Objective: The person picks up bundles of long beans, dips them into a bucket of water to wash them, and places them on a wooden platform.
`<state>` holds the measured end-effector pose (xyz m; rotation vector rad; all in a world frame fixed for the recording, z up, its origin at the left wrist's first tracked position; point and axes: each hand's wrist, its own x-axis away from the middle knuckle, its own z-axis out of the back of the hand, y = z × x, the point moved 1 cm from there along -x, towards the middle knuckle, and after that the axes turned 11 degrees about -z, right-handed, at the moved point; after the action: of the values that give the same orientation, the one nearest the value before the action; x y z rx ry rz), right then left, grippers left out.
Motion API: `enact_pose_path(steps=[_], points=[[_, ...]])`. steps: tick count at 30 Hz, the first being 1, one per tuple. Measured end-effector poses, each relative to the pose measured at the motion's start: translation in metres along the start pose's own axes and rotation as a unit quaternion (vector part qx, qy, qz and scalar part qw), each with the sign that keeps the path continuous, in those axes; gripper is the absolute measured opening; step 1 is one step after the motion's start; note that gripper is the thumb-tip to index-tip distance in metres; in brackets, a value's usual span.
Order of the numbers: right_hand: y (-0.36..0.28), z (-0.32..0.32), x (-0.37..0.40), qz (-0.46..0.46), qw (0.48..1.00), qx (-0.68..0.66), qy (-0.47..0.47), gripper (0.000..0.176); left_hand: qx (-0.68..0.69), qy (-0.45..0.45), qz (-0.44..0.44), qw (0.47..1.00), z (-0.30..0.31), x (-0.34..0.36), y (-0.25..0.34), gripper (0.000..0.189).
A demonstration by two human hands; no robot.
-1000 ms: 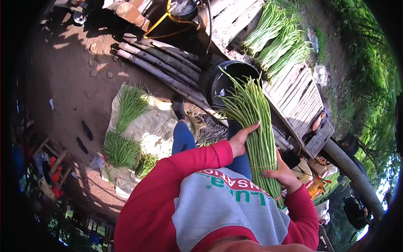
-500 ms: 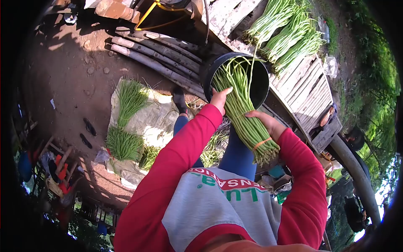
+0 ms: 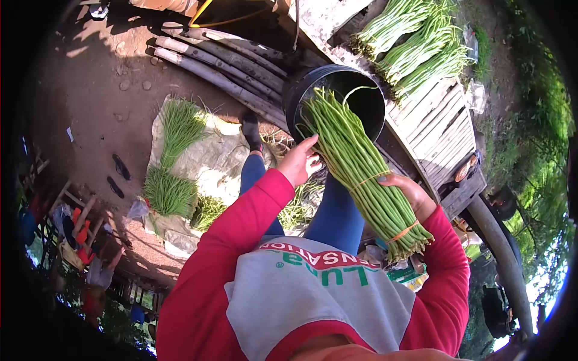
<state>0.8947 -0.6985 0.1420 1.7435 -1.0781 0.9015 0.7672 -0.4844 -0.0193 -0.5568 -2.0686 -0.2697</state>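
Observation:
A thick bundle of long green beans (image 3: 367,171) lies slantwise in front of me, tied with a thin band near its middle and an orange band (image 3: 403,231) near its lower end. My right hand (image 3: 409,191) grips its right side, with the thumb on top and the other fingers hidden underneath. At the bundle's left edge is my left hand (image 3: 299,161), thumb and fingers apart, the thumb tip at or touching the beans. The bundle's upper end reaches over the mouth of a black bucket (image 3: 374,117), where one bean curls away from the rest.
Several bean bundles (image 3: 415,45) lie on a wooden slatted table (image 3: 442,132) at right. More beans (image 3: 171,192) rest on a pale sheet (image 3: 220,156) on the ground. Wooden poles (image 3: 223,78) extend left of the bucket. Dark slippers (image 3: 120,167) lie on the dirt.
The bundle has shifted right and slightly down, drawn partly away from the bucket. My left hand has slipped from its top to its left edge and loosened. My right hand moved right with it.

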Motion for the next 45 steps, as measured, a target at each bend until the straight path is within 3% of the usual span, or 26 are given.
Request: enact_pose_path(steps=[2, 4, 7, 10, 14, 16, 18, 22, 24, 27, 30, 32, 34, 35, 36, 37, 39, 42, 44, 45], points=[[0.000, 0.003, 0.005, 0.002, 1.000, 0.008, -0.007, 0.052, 0.011, -0.024, -0.008, 1.000, 0.006, 0.000, -0.010, 0.073], [-0.017, 0.002, -0.019, -0.031, 0.999, -0.034, -0.004, 0.052, 0.008, 0.124, -0.034, 0.992, 0.000, 0.009, -0.008, 0.073], [-0.075, 0.020, -0.137, -0.068, 0.994, -0.086, -0.002, 0.037, 0.026, 0.109, -0.075, 0.991, 0.011, 0.013, -0.008, 0.080], [-0.125, 0.057, -0.260, -0.010, 0.995, -0.063, 0.073, 0.033, 0.024, 0.080, -0.089, 0.993, 0.015, 0.011, -0.009, 0.085], [-0.114, 0.038, -0.226, -0.043, 0.996, -0.065, 0.032, 0.033, 0.007, 0.056, -0.083, 0.995, 0.006, 0.010, 0.000, 0.074], [-0.079, 0.008, -0.138, -0.017, 0.999, -0.046, 0.008, 0.043, 0.039, 0.047, -0.028, 0.998, 0.000, 0.001, -0.003, 0.065], [-0.042, -0.006, -0.068, 0.035, 0.999, -0.032, -0.024, 0.056, 0.055, -0.024, -0.035, 0.998, -0.015, -0.002, -0.009, 0.050], [-0.017, -0.019, -0.008, 0.034, 0.996, -0.087, 0.003, 0.054, 0.112, 0.016, 0.051, 0.992, -0.032, -0.001, -0.026, 0.061], [-0.036, 0.011, -0.055, 0.023, 0.996, -0.077, -0.028, 0.049, 0.090, 0.068, 0.032, 0.993, -0.031, -0.004, -0.026, 0.073], [-0.097, 0.014, -0.162, -0.056, 0.995, -0.078, 0.029, 0.037, 0.116, 0.084, -0.028, 0.989, -0.005, -0.019, -0.024, 0.096], [-0.133, 0.048, -0.272, -0.033, 0.990, 0.008, 0.137, 0.032, 0.101, 0.113, -0.036, 0.988, 0.011, -0.027, -0.015, 0.100], [-0.123, 0.043, -0.271, -0.057, 0.996, -0.001, 0.064, 0.032, 0.073, 0.033, -0.041, 0.996, 0.014, -0.023, -0.011, 0.100], [-0.099, 0.034, -0.212, -0.051, 0.998, -0.041, 0.013, 0.034, 0.121, 0.082, 0.014, 0.989, 0.013, -0.033, -0.017, 0.093], [-0.084, 0.032, -0.178, -0.037, 0.998, -0.046, 0.024, 0.041, 0.153, 0.045, 0.044, 0.986, 0.008, -0.038, -0.019, 0.081], [-0.066, 0.030, -0.143, -0.031, 0.996, -0.063, -0.049, 0.050, 0.169, -0.005, 0.037, 0.985, -0.006, -0.039, -0.018, 0.070], [-0.048, 0.023, -0.106, -0.030, 0.995, -0.072, -0.055, 0.054, 0.183, -0.055, 0.030, 0.981, -0.019, -0.039, -0.016, 0.060], [-0.016, 0.015, -0.056, -0.037, 0.997, -0.032, -0.059, 0.062, 0.237, -0.052, 0.006, 0.970, -0.041, -0.049, -0.018, 0.045], [0.026, 0.019, -0.035, 0.032, 0.999, -0.022, -0.024, 0.080, 0.200, -0.063, 0.008, 0.978, -0.036, -0.074, -0.048, 0.037], [0.036, 0.031, -0.041, 0.026, 0.999, 0.030, 0.005, 0.081, 0.153, -0.043, -0.012, 0.987, -0.034, -0.071, -0.058, 0.035], [0.032, 0.032, -0.046, 0.036, 0.996, 0.071, -0.030, 0.080, 0.146, -0.045, -0.005, 0.988, -0.032, -0.066, -0.057, 0.034]])
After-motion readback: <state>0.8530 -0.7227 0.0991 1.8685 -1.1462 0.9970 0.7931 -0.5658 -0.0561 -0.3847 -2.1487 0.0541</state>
